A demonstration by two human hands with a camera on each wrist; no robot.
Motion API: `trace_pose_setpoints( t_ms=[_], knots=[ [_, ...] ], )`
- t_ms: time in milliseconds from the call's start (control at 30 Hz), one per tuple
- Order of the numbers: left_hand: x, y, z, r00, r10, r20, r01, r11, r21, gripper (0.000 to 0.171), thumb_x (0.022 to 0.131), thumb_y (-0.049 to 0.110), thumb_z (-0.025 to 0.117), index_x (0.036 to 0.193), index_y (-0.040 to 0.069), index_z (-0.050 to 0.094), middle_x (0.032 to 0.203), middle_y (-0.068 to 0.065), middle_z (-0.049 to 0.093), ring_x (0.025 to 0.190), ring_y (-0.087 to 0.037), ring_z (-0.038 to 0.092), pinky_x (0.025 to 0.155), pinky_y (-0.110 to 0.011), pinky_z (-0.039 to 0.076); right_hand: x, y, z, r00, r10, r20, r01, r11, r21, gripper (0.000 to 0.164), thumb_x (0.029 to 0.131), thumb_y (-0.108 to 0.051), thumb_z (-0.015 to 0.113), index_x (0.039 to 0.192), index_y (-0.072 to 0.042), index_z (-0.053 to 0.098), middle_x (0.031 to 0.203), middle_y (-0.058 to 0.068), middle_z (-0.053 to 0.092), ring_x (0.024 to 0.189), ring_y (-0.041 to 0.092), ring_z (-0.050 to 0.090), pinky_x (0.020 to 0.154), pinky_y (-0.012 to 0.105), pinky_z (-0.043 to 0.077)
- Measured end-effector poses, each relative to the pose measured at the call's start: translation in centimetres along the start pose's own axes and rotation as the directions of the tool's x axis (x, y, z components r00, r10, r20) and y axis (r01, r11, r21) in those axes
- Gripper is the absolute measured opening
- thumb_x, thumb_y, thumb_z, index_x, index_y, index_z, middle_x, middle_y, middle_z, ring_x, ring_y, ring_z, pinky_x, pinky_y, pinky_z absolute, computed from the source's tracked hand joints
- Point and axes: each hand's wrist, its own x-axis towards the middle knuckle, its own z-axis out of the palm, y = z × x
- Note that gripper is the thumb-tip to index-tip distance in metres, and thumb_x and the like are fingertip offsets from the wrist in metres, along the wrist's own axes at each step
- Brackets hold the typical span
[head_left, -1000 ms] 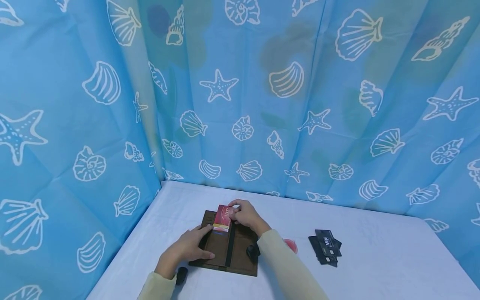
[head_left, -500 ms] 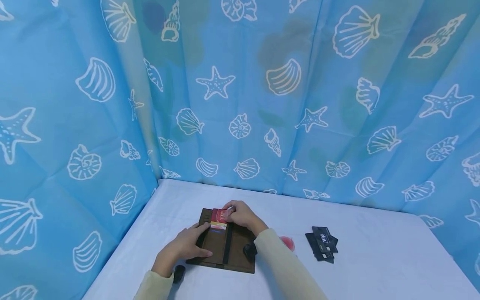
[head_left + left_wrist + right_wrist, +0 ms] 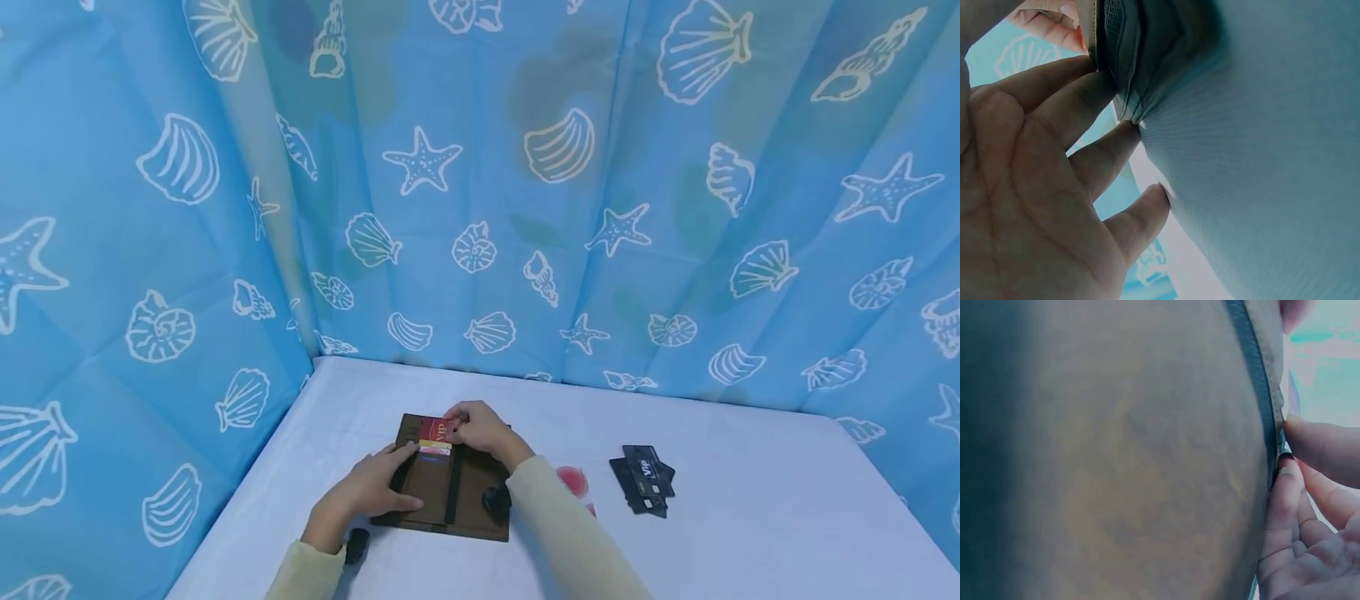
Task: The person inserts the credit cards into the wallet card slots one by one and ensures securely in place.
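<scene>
A brown wallet [image 3: 429, 493] lies spread flat on the white table, a dark strap running down its middle. My left hand [image 3: 363, 489] rests on its left side, thumb on the leather and index fingertip near the cards. In the left wrist view, this hand's fingers [image 3: 1094, 159] extend fairly straight to the wallet's edge [image 3: 1125, 56]. My right hand [image 3: 483, 431] pinches the upper right of a red VIP card [image 3: 432, 429], whose lower part is hidden in a slot behind a yellow-and-white card [image 3: 435, 448]. The right wrist view shows right-hand fingertips [image 3: 1285, 487] at the wallet's edge.
Several black VIP cards [image 3: 645, 477] lie in an overlapping pile to the right. Partly covered by the right sleeve is a red-and-white flat item [image 3: 573, 481]. A blue shell-print curtain [image 3: 480, 192] stands behind and left of the table [image 3: 750, 500].
The red card has slid down deeper into the wallet slot, with my right hand moving down alongside it. My left hand stays on the wallet. The head view has shifted slightly.
</scene>
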Motion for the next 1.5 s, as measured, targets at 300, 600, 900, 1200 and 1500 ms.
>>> trace_pose_setpoints(
  t_ms=[300, 600, 900, 1200, 1500],
  knots=[
    [0.1, 0.0, -0.3, 1.000, -0.001, -0.020, 0.001, 1.000, 0.000, 0.088, 0.075, 0.040, 0.086, 0.149, 0.016, 0.044, 0.150, -0.024, 0.044, 0.135, -0.051, 0.041, 0.105, -0.068, 0.039, 0.3, -0.4, -0.3, 1.000, 0.012, -0.009, -0.012, 1.000, 0.012, 0.016, 0.088, -0.011, 0.071, 0.104, -0.012, 0.073, 0.093, 0.001, 0.065, 0.084, 0.017, 0.057, 0.076, 0.032, 0.048],
    [-0.1, -0.5, 0.1, 1.000, -0.013, -0.003, 0.012, 1.000, -0.008, 0.087, 0.075, 0.040, 0.085, 0.149, 0.016, 0.045, 0.150, -0.025, 0.043, 0.136, -0.054, 0.039, 0.105, -0.070, 0.037, -0.1, -0.1, 0.4, 0.999, 0.025, -0.020, -0.024, 0.999, 0.024, 0.013, 0.088, -0.009, 0.070, 0.099, -0.013, 0.075, 0.095, 0.001, 0.067, 0.087, 0.018, 0.059, 0.080, 0.036, 0.051],
    [0.0, -0.4, -0.2, 0.999, 0.021, -0.027, -0.021, 1.000, -0.006, 0.088, 0.075, 0.038, 0.086, 0.148, 0.013, 0.045, 0.149, -0.025, 0.044, 0.136, -0.052, 0.041, 0.108, -0.069, 0.035, 0.3, 0.0, -0.1, 1.000, -0.019, -0.009, 0.019, 0.999, 0.050, 0.015, 0.087, -0.005, 0.071, 0.099, -0.010, 0.077, 0.089, 0.001, 0.068, 0.081, 0.014, 0.058, 0.076, 0.030, 0.051],
    [0.2, -0.2, 0.0, 1.000, 0.026, -0.011, -0.026, 1.000, 0.002, 0.088, 0.075, 0.038, 0.086, 0.148, 0.014, 0.044, 0.149, -0.024, 0.045, 0.137, -0.050, 0.040, 0.111, -0.069, 0.031, -0.4, 0.0, -0.2, 1.000, -0.009, 0.000, 0.009, 1.000, 0.013, 0.014, 0.090, -0.006, 0.068, 0.100, -0.011, 0.077, 0.096, 0.001, 0.069, 0.084, 0.016, 0.057, 0.080, 0.034, 0.053],
    [0.1, -0.1, 0.3, 1.000, 0.018, 0.003, -0.018, 1.000, -0.003, 0.088, 0.075, 0.040, 0.086, 0.149, 0.014, 0.044, 0.150, -0.025, 0.044, 0.136, -0.053, 0.039, 0.109, -0.070, 0.032, -0.8, 0.4, -0.2, 1.000, -0.013, 0.020, 0.012, 1.000, 0.019, 0.014, 0.091, -0.006, 0.067, 0.096, -0.013, 0.078, 0.098, 0.001, 0.070, 0.086, 0.017, 0.059, 0.086, 0.040, 0.053]
  ],
)
